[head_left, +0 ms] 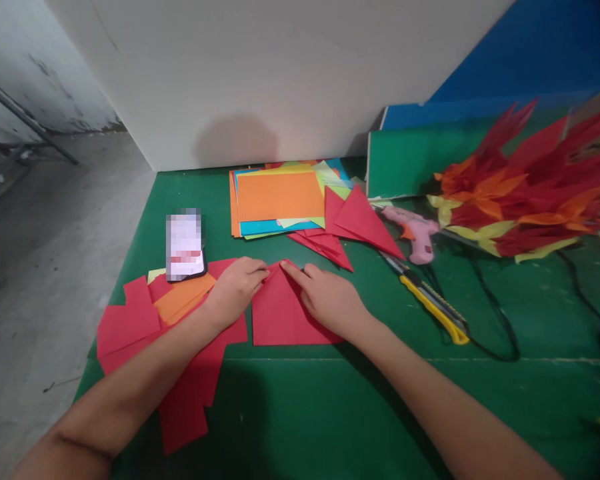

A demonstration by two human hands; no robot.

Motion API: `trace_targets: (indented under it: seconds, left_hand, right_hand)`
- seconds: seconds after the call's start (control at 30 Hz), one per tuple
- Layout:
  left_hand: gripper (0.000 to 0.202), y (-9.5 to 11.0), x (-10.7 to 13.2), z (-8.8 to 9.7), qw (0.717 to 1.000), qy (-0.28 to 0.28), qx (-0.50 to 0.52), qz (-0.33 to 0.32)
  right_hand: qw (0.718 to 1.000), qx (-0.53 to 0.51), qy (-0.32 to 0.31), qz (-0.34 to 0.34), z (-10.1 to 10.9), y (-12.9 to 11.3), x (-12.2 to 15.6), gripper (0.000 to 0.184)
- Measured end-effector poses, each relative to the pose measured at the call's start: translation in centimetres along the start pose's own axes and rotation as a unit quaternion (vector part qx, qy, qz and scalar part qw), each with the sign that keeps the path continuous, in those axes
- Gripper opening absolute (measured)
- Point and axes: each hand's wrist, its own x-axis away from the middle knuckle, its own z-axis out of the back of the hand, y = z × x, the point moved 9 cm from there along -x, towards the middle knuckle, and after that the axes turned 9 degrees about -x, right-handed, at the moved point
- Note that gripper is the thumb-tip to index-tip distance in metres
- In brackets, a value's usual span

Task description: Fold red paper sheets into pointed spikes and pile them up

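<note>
A red sheet of paper [285,317] lies flat on the green table, its top drawn to a folded point. On the upper left fold are the bent, closed fingers of my left hand [237,287], pinching the edge. My right hand [330,297] presses the right fold with its index finger at the peak, the other fingers curled against the sheet. Left of the sheet, under my left forearm, spread loose red paper pieces [193,380] and some orange pieces [183,299]. Folded red paper triangles [363,220] lie beyond my right hand.
A phone [186,243] rests by the pieces at left. Behind is a coloured paper stack [280,197]. To the right lie a pink glue gun [415,230] with a black cord, a yellow utility knife [435,307] and a red-orange paper flower bunch [525,190]. A white board [280,73] stands behind.
</note>
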Motion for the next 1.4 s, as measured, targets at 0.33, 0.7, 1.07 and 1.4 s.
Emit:
trace_targets:
  seconds: [0.33,0.7,1.07,1.4]
  left_hand:
    - [0.022,0.4,-0.2,-0.1,0.997,-0.002,0.021,-0.068]
    - [0.021,0.5,-0.3,0.4,0.994,0.022,0.034,-0.100]
    - [0.023,0.6,-0.4,0.3,0.994,-0.001,0.018,-0.107]
    - [0.024,1.2,-0.4,0.2,0.991,-0.008,-0.024,-0.131]
  right_hand:
    - [1.000,0.003,0.003,0.002,0.0,0.0,0.0,0.054]
    - [1.000,0.003,-0.006,-0.002,0.0,0.0,0.0,0.053]
    - [1.000,-0.001,0.002,0.000,0.1,0.0,0.0,0.054]
    - [1.000,-0.004,0.000,-0.007,0.2,0.0,-0.1,0.059]
